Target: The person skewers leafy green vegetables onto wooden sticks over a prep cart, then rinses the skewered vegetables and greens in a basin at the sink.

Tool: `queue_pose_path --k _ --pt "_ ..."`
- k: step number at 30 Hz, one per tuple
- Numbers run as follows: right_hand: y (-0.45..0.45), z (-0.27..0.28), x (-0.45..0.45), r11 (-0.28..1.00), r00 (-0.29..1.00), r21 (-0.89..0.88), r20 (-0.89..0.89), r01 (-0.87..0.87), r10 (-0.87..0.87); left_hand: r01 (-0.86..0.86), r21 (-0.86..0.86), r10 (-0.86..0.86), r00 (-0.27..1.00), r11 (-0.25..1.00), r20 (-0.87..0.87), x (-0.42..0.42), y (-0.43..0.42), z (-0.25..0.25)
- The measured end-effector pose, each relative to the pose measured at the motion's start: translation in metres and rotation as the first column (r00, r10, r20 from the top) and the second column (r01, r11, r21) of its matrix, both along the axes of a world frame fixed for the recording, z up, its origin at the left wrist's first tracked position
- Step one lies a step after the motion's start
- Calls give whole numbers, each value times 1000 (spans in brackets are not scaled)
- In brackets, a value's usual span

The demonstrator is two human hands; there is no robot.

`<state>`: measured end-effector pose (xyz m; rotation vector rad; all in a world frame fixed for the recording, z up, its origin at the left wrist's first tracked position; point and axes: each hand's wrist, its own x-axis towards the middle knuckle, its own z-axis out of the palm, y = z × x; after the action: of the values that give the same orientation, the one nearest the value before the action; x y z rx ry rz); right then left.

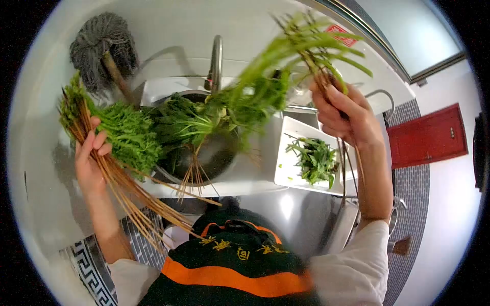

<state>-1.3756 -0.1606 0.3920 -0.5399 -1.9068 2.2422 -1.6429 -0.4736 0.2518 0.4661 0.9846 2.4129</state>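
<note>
My left hand (92, 150) is wrapped round a bundle of long brown stems (109, 168), with feathery green leaves beside it. On the right, my right hand (347, 109) is raised and closed round a bunch of green stalks (311, 46), whose leafy part hangs blurred to the left and whose thin brown strands dangle below the fist. Between the hands, leafy greens (186, 120) with thin stems hanging forward lie over a round metal basin (214, 160) in the sink. Below my right hand, cut leaves (316, 160) lie in a white tray (282, 171).
A curved metal faucet (217, 61) stands behind the basin. A grey mop head (104, 46) with a wooden handle is at the upper left. A red door (429, 136) and a brush (402, 246) are at the right.
</note>
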Motion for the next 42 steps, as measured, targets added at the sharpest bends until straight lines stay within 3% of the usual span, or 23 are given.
queue_pose_path --k 3,5,9,11,13,15,17,19,21,23,26,29,30,31,33,34,36,37,39,42 --pt "9 -1 52 982 983 -43 5 184 -184 25 1 -25 1000 1000 17 -5 2 -1" --pt "18 -10 85 975 976 -44 3 216 -216 17 -21 -17 1000 1000 13 -8 3 1" --pt "23 -51 139 866 876 279 138 414 -463 65 -121 -66 998 990 -8 -4 10 6" --pt "28 -98 151 677 704 452 139 581 -697 67 -149 -67 998 987 4 -1 18 1" --pt "51 -179 178 282 694 913 -1 294 -720 75 -177 -73 997 981 20 0 24 -4" --pt "43 -226 171 518 462 837 393 179 -795 124 -132 -120 992 983 37 0 37 -8" --pt "28 -264 156 512 442 856 486 -69 -754 126 -122 -120 991 985 50 2 45 -8" --pt "17 -318 157 433 535 886 450 -166 -715 127 -116 -120 991 985 63 3 49 -9" --pt "2 -328 145 452 546 887 427 -96 -721 152 -102 -149 988 983 34 1 49 -12" --pt "1 -330 140 488 493 867 471 -104 -731 156 -120 -152 988 981 39 0 46 -14" --pt "-2 -332 145 405 541 914 346 -10 -767 186 -85 -179 981 979 77 -3 42 -19" --pt "-17 -292 141 260 591 944 329 -200 -737 161 -80 -151 981 984 118 -1 41 -17" --pt "-22 -279 137 167 699 977 210 -129 -683 157 -113 -142 981 981 129 -3 40 -19" --pt "-27 -271 128 169 701 977 209 -127 -682 151 -147 -131 982 978 137 -3 40 -19" --pt "-41 -253 96 410 891 899 55 151 -450 103 -212 -76 988 972 135 12 51 -14" --pt "-52 -228 77 568 929 801 42 189 -368 35 -277 -1 993 960 122 14 49 -9" --pt "-73 -177 42 870 980 463 8 173 -199 28 -256 4 992 966 124 24 52 -9" --pt "-79 -164 26 969 996 236 36 68 -78 68 -208 -43 992 976 119 29 54 -6" --pt "-92 -153 -3 992 998 -112 -22 -56 54 134 -131 -118 985 982 123 35 71 -9" --pt "-108 -140 -36 946 944 -71 67 -318 322 221 -85 -216 974 971 66 42 80 -5"
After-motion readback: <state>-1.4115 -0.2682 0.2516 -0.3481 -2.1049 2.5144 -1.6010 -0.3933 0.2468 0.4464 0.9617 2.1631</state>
